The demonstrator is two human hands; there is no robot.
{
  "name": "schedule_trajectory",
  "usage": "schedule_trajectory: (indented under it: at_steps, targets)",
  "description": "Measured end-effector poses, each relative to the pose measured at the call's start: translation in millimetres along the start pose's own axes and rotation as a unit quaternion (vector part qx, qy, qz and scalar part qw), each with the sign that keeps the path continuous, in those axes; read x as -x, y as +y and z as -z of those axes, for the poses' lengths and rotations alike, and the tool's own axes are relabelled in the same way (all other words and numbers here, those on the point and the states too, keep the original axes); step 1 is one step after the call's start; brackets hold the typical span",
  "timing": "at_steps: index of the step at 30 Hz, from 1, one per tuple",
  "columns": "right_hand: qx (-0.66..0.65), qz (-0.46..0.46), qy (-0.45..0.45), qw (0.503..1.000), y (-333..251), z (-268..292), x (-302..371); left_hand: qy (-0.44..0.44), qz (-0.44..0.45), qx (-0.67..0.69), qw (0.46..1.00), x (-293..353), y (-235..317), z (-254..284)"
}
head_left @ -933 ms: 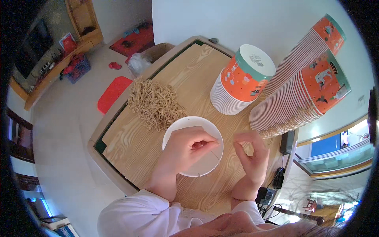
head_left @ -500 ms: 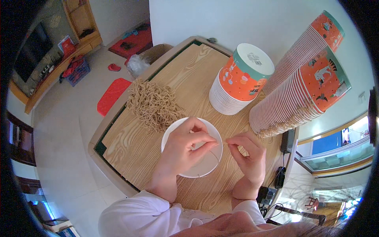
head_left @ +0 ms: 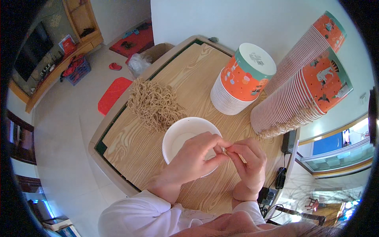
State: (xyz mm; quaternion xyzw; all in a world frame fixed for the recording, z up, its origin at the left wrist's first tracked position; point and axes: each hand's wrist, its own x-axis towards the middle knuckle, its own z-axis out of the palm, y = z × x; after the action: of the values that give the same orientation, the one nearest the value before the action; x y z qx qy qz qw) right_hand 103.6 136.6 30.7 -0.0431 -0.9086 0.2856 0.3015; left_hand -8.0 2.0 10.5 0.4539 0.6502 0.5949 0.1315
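Two hands meet tip to tip; my left hand [head_left: 195,154] and my right hand [head_left: 252,161] each pinch, thumb toward forefinger, seemingly on one pale bit [head_left: 224,150], too small for me to tell what it is; it sits between the two grips, at the tips and clear of both palms, probably because something so fine wants fingertip control; my left hand covers part of the white bowl [head_left: 172,138], my right is over the table [head_left: 197,73]; the heap of tan strands [head_left: 156,106] lies just beyond the bowl, I judge for easy reach; the short cup stack [head_left: 237,85] stands farther off, base up, presumably leaving my wrists room.
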Motion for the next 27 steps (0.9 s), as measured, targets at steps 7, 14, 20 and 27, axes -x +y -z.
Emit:
schedule_trajectory:
  at_steps: [7,14,20,27]
  targets:
    - [0.002,-0.040,0.036,0.999,0.8,4.1,1.5,0.046,-0.058,-0.056,0.996,-1.8,-8.8,6.1]
    - [-0.024,0.014,0.004,1.000,5.9,-3.4,-1.7,0.038,-0.045,-0.059,0.997,-2.1,-10.6,5.1]
    - [-0.013,0.025,-0.032,0.999,12.6,-7.7,-8.2,0.046,-0.050,-0.067,0.995,-1.0,-14.9,5.7]
    - [-0.054,0.029,-0.090,0.994,34.3,-21.8,-12.8,0.031,-0.055,-0.145,0.987,6.1,-25.3,21.7]
